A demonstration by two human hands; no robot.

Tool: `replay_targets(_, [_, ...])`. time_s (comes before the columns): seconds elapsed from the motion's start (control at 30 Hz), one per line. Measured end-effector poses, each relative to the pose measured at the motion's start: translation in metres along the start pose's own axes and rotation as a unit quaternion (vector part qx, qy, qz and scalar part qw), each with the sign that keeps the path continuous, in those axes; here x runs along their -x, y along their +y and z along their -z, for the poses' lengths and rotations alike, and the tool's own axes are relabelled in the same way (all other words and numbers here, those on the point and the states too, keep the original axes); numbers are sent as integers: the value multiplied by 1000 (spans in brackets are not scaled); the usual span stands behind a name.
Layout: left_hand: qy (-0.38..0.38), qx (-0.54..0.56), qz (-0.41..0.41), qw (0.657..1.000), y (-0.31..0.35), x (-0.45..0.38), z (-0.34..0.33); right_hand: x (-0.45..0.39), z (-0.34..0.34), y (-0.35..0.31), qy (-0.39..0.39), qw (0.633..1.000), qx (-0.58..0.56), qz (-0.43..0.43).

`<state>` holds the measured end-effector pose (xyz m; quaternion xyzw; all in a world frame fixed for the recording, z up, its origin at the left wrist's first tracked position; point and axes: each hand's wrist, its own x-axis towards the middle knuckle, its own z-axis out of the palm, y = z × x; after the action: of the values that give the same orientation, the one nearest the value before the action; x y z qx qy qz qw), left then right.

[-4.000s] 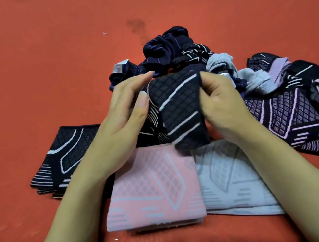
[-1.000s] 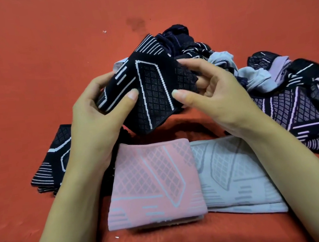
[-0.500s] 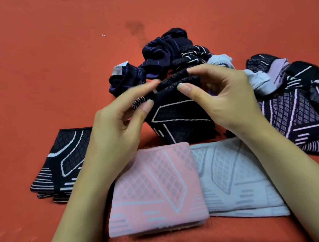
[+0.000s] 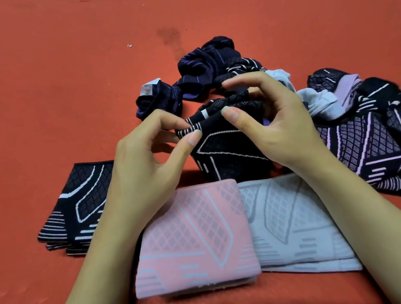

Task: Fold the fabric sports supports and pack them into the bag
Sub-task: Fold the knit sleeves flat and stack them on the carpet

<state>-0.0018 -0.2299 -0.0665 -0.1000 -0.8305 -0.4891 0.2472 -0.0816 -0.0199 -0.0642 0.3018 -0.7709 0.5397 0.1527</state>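
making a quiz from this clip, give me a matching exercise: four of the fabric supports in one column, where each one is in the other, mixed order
Column 1
1. pink support
2. grey support
3. black support with white lines
4. folded black stack

Column 2
A. held up by both hands, the left hand and the right hand
B. flat at front, directly right of the pink one
C. flat at front, between the forearms
D. flat at far left, outside the left forearm

Pairs: 1-C, 2-B, 3-A, 4-D
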Motion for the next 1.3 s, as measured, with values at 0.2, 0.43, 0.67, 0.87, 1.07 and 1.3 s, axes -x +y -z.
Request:
replay_targets(0.2, [-32,24,7,999,-7,0,2,0,2,2,-7,999,14,30])
replay_targets(0.43, [-27,53,12,998,-5,-1,1,-2,4,0,0,999,-49,0])
replay_targets(0.67, [3,89,31,996,-2,0,-1,-2,8,-3,-41,997,-37,-58])
replay_targets(0.87, [-87,99,81,988,-1,0,2,-3,2,-15,58,997,-39,14])
replay_targets(1.07, [-35,72,34,996,3,1,0,0,0,-21,-2,998,-57,7])
replay_targets(1.3, [70,45,29,996,-2,-1,4,2,0,-9,-118,987,-78,-71])
